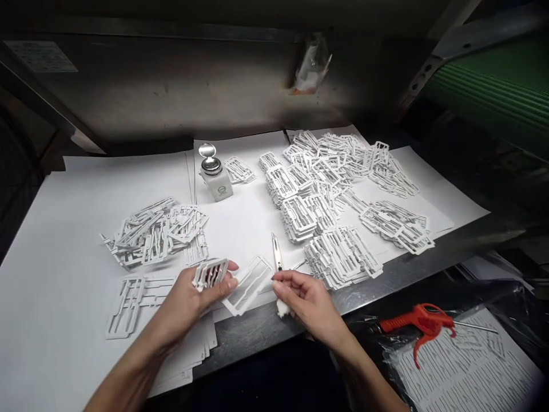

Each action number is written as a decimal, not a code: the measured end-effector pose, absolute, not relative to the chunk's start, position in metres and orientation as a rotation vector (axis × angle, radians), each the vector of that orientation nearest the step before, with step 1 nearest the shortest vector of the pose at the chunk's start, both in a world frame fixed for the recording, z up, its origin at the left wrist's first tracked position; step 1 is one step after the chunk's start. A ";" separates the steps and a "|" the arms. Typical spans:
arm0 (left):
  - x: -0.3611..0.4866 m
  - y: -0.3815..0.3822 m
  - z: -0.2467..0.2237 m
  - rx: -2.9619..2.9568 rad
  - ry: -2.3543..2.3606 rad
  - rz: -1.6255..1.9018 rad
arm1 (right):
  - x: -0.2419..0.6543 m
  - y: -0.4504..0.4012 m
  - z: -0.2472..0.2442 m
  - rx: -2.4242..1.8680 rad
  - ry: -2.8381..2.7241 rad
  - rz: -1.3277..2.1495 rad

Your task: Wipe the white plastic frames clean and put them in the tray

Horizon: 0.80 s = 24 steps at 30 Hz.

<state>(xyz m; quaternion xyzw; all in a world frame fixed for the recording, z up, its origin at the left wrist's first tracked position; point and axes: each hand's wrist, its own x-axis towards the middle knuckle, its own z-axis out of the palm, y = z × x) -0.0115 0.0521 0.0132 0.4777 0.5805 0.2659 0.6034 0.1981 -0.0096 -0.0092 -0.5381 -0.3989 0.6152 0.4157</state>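
Note:
My left hand (184,300) is closed around a small stack of white slotted plastic frames (210,274). Another white frame (257,293) juts out to the right from its thumb, over the table's front edge. To the right, my right hand (311,303) has its thumb and forefinger pinched together. A white wad, perhaps cloth or cotton (282,308), sticks out below those fingers, which hide the rest of it. Just beyond the right fingertips a utility knife (277,252) lies on the white paper, its blade pointing away.
Left of my hands is a loose heap of white frames (156,234). Stacks of frames (341,254) cover the right side. A pump bottle (218,186) with its lid up stands at the back. A red air blow gun (424,320) lies at lower right.

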 end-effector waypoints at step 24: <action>-0.002 0.017 0.005 0.835 1.405 0.624 | 0.193 -0.005 -0.007 -1.326 -1.017 1.581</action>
